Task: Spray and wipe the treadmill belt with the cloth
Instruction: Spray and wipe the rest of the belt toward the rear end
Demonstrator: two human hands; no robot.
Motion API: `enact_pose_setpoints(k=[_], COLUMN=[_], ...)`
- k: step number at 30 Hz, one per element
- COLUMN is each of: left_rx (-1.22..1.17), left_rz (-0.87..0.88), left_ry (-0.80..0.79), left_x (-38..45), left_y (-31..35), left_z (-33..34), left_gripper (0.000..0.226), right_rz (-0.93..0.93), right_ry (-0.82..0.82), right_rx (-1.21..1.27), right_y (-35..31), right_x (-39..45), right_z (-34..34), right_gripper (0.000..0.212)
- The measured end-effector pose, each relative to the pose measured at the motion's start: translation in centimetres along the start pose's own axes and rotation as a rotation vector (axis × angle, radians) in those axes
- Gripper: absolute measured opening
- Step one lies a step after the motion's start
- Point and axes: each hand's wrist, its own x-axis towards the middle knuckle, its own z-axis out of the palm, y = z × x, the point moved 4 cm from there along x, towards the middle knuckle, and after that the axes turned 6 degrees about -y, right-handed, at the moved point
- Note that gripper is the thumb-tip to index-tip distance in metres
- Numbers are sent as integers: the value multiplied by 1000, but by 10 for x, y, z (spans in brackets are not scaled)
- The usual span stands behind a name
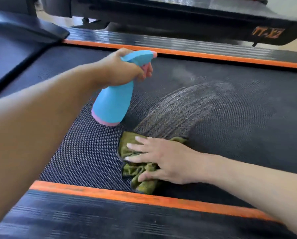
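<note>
- I have the spray bottle (112,102) in my left hand (121,69), centre-left of the frame, fingers wrapped round its neck and one finger on the pink trigger; it hangs tilted above the belt, nozzle aimed toward the right.
- A faint mist hangs just right of the nozzle, so I judge the spraying step is under way.
- My right hand (163,159) lies flat on the green cloth (135,163), lower centre, fingers straight and spread, pressing it onto the treadmill belt (239,121).
- A pale wet streak (182,107) curves up and right from the cloth across the middle of the belt; the dark mesh to the far right and left of it looks dry.
- To do this well, I would aim short bursts at the dry patches, not the streak already wet, and keep the nozzle off the orange side strip (178,52) at the top.
- I would keep the palm flat, so the bunched cloth spreads out, and sweep in overlapping arcs.
- The risk I see is the cloth's loose folds near the lower orange edge (109,192) snagging there.
</note>
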Motion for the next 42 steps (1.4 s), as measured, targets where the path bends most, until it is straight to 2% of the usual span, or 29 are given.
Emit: enact_pose_setpoints(k=[2,4,6,8,12,14,16,19,21,22,25,28,30,33,35,37,40,42], left_rx=[-7,-33,-51,-33,-3,22,43,13,-63,-79,-65,-104,-125,-157,-155,-135,-23,90], left_rz=[-15,-43,-60,-88,-150,-177,-220,-264,-255,-256,-253,-245,-247,-243,-253,-268,-308,-325], left_ry=[33,107,195,314,524,595,626,672,695,694,688,726,754,747,757,749,738,815], left_x=[-12,-25,-38,-55,-81,-92,-100,-112,-114,-116,-118,-121,-122,-122,-123,-121,-124,-132], left_y=[-14,-31,-41,-51,-75,-87,-100,-115,-121,-123,-127,-133,-138,-144,-146,-149,-154,-154], left_z=[-13,-29,-44,-65,-103,-118,-127,-138,-144,-146,-153,-159,-161,-161,-164,-166,-171,-177], left_gripper=[15,30,24,20,24,25,26,24,26,28,25,27,27,28,29,22,23,26], right_rz=[107,315,447,318,-205,-280,-144,201,233,161,-242,-434,-307,137,251,183,-110,-290], right_ry=[-12,35,88,78,100,52,31,91,114,99,57,20,40,154,167,155,158,111], right_rx=[117,139,110,72,-90,-107,-25,87,99,105,88,70,68,94,66,89,64,-14], right_y=[26,61,72,40,-59,-61,-31,22,16,-3,-82,-97,-71,-5,8,-17,-89,-119], right_x=[10,28,50,83,120,130,145,172,185,190,185,185,201,238,258,266,252,241], right_z=[-8,-23,-32,-28,4,4,-9,-38,-40,-33,-3,2,-11,-37,-45,-42,-23,-6], right_gripper=[58,59,61,59,52,50,52,54,55,54,47,43,45,48,49,48,40,44])
